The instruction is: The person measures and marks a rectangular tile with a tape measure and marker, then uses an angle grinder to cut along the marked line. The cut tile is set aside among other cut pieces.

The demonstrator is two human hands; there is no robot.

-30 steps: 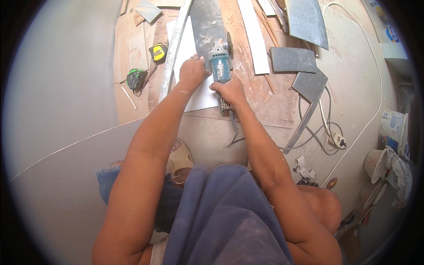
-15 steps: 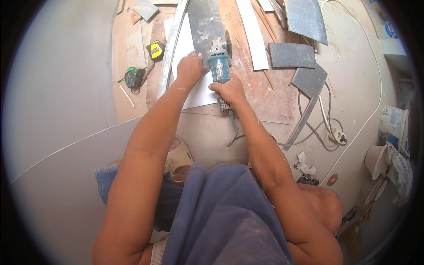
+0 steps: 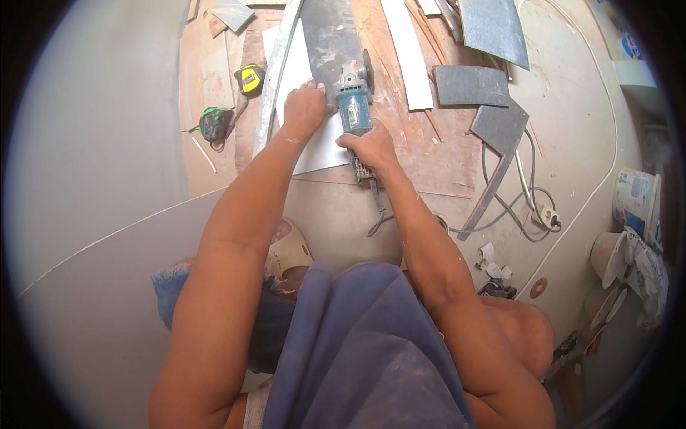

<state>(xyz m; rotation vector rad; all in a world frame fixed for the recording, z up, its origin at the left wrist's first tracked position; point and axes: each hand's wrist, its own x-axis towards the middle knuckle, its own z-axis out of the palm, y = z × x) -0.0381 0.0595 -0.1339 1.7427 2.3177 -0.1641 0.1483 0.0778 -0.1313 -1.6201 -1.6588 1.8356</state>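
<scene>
My right hand [image 3: 371, 148] is wrapped round the body of a teal angle grinder [image 3: 354, 107], its thumb across the casing. The grinder's thin disc [image 3: 368, 70] stands on edge at the far right of its head, beside the right edge of a long dark grey tile [image 3: 329, 36]. My left hand [image 3: 306, 109] has its fingers curled and pressed down at the near end of that tile, left of the grinder. Beneath both hands lies a white panel [image 3: 321, 154]. A long metal straightedge [image 3: 275, 79] runs along the left, apart from my left hand.
Two tape measures, yellow [image 3: 250, 79] and green-black [image 3: 215, 124], lie at the left on a dusty board [image 3: 443, 168]. Cut grey tile pieces [image 3: 471, 86] and a white strip [image 3: 407, 53] are at the right. Cables run to a socket block [image 3: 547, 217]. Buckets [image 3: 634, 200] line the right wall.
</scene>
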